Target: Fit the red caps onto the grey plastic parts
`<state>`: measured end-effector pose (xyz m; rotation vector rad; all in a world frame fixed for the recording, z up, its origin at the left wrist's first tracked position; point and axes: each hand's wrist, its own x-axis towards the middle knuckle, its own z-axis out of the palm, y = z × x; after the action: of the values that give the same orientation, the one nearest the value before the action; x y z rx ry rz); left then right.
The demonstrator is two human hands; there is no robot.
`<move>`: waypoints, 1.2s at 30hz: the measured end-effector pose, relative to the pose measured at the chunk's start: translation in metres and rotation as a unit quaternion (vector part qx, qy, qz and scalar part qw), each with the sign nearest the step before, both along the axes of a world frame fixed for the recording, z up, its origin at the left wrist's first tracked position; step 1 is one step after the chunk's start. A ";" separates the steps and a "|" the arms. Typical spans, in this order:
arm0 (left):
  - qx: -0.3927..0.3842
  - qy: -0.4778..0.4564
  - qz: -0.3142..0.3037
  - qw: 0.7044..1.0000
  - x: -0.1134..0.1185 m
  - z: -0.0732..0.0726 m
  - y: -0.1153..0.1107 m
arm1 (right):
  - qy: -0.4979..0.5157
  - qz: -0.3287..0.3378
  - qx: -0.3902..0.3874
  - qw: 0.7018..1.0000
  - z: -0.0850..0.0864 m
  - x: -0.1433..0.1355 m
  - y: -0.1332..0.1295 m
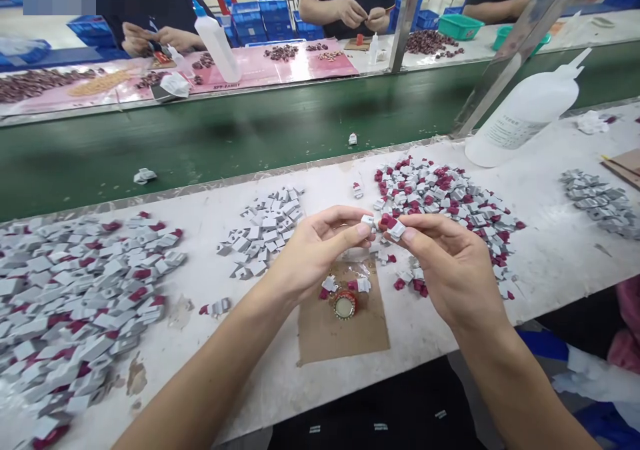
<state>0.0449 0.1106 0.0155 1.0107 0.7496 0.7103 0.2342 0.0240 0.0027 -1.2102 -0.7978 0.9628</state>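
My left hand (pixel 320 247) pinches a small light-grey piece (pixel 369 221) between thumb and fingertips. Close beside it, my right hand (pixel 450 257) holds a grey and maroon piece (pixel 393 226). Below both hands lies a brown cardboard square (pixel 345 337), carrying a bottle cap (pixel 345 305) and a couple of grey-maroon pieces (pixel 363 284). Behind my right hand spreads a heap of grey and maroon pieces (pixel 435 190). A smaller group of plain grey pieces (pixel 265 227) sits behind my left hand.
A large pile of grey-maroon parts (pixel 85 290) covers the left. At the right stand a white squeeze bottle (pixel 525 113) and a grey pile (pixel 600 203). A green belt (pixel 250 140) runs behind, below a slanted metal post (pixel 500 70). Several people work across it.
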 end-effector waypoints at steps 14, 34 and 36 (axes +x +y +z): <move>0.035 0.044 -0.038 0.998 -0.003 -0.007 -0.004 | -0.072 0.023 -0.004 0.997 0.004 0.002 -0.002; 0.222 0.361 0.241 0.873 -0.026 -0.011 0.173 | -0.436 0.106 -0.050 0.892 0.004 -0.033 0.260; 0.213 0.375 0.273 0.860 -0.031 -0.022 0.197 | -0.444 0.128 -0.070 0.884 -0.005 -0.049 0.292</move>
<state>0.0135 0.3076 -0.0063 1.5328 1.6580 1.0048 0.1849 0.3162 -0.0018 -1.7259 -1.6663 0.6429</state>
